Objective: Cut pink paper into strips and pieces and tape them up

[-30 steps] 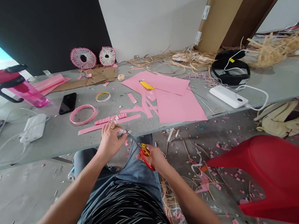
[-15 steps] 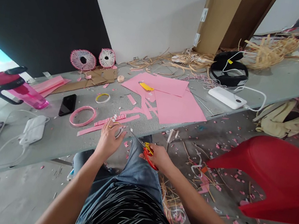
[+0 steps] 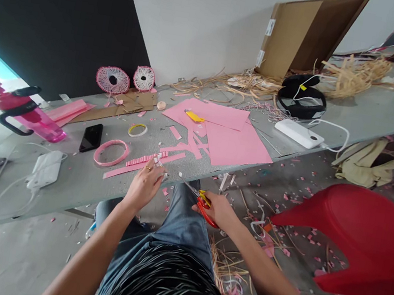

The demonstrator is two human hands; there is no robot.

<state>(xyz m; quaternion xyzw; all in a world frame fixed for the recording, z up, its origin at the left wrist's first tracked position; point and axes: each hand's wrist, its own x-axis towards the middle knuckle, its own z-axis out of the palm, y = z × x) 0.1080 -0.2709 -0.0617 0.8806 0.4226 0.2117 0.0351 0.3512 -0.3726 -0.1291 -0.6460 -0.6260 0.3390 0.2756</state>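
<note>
We are holding red-and-yellow scissors (image 3: 202,207) in our right grip (image 3: 219,210), our left grip (image 3: 144,186) pinching a paper scrap (image 3: 164,176) above the desk (image 3: 74,182), risking a cut fingertip should the blades (image 3: 186,184) stray.

We are wearing a pale-striped black shirt (image 3: 173,292) at six o'clock, blue jeans (image 3: 180,215) beyond it, and a gold ring (image 3: 148,168) on our left hand (image 3: 143,188).
</note>
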